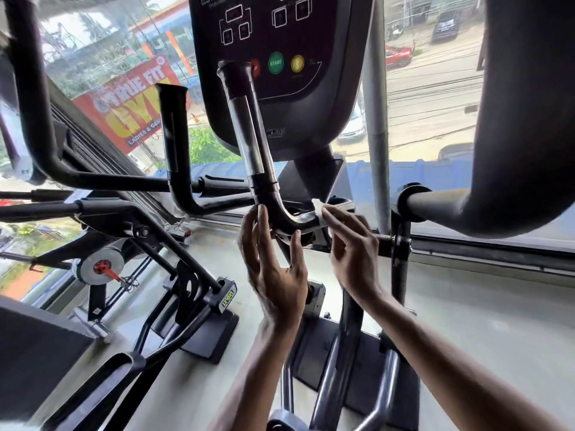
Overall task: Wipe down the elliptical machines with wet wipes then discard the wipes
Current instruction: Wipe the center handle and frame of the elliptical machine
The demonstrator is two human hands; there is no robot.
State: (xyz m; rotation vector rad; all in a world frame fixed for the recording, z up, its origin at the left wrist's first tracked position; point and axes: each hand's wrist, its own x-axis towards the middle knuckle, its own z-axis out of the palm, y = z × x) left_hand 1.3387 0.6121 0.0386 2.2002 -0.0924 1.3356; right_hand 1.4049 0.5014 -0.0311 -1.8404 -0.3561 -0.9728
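I stand at an elliptical machine whose dark console [280, 57] with a green START button fills the top centre. A black fixed handlebar [264, 194] with a chrome sensor strip bends down from the console. My left hand [273, 262] is below the bend, fingers straight and spread, fingertips touching the bar's underside. My right hand [351, 244] pinches a small white wet wipe [320, 209] against the bar's horizontal part, just right of the bend.
A second black handlebar [174, 144] stands to the left. A thick padded moving arm [513, 150] curves down at the right. Another machine's frame [174, 275] and pedals occupy the lower left. A window with a street view lies behind.
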